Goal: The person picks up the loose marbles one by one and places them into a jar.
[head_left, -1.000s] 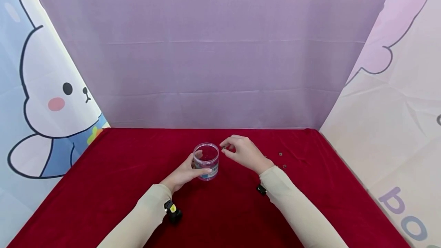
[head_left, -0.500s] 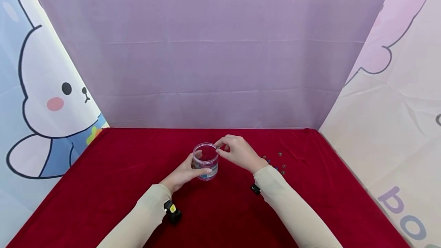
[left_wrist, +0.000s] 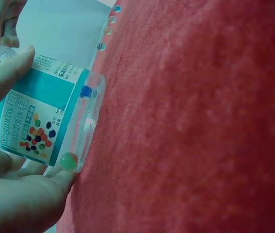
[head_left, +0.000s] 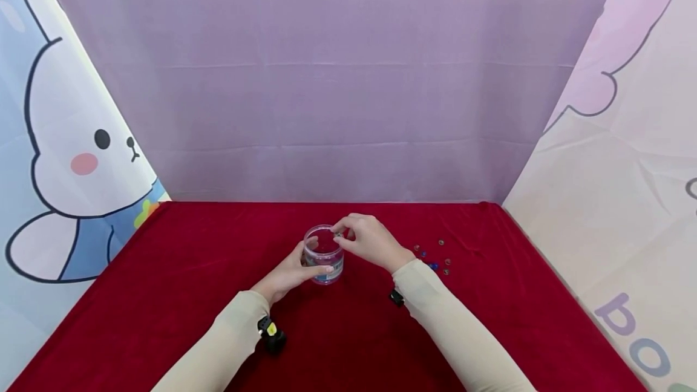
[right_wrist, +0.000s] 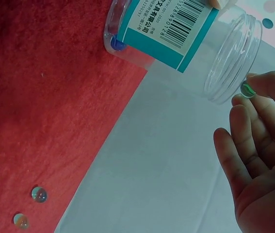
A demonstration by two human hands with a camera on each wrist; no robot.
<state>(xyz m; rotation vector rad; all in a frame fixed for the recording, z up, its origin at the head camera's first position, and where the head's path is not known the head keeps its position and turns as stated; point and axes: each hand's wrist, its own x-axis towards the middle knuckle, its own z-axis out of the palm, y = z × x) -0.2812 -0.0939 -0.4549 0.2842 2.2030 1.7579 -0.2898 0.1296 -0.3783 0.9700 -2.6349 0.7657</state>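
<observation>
My left hand [head_left: 291,274] grips a clear plastic jar [head_left: 325,268], thumb across its front and fingers round the far side. The jar stands upright and lidless on the red cloth, its mouth upward. In the left wrist view its teal label [left_wrist: 40,109] shows, with a green marble [left_wrist: 69,161] and a blue piece [left_wrist: 86,91] low inside. My right hand [head_left: 373,241] pinches a green-swirled glass marble [right_wrist: 247,90] between thumb and fingertips, right at the jar's rim. The other right fingers are loosely bent below.
Several glass marbles [head_left: 434,266] lie scattered on the red cloth [head_left: 218,271] to the right of the jar. A purple curtain [head_left: 327,77] rises behind the table. Printed cartoon sheets [head_left: 98,198] stand along both sides.
My right hand has moved left with the marble, from beside the jar to its rim. More of the scattered marbles show behind the right wrist. The left hand and jar stay nearly still.
</observation>
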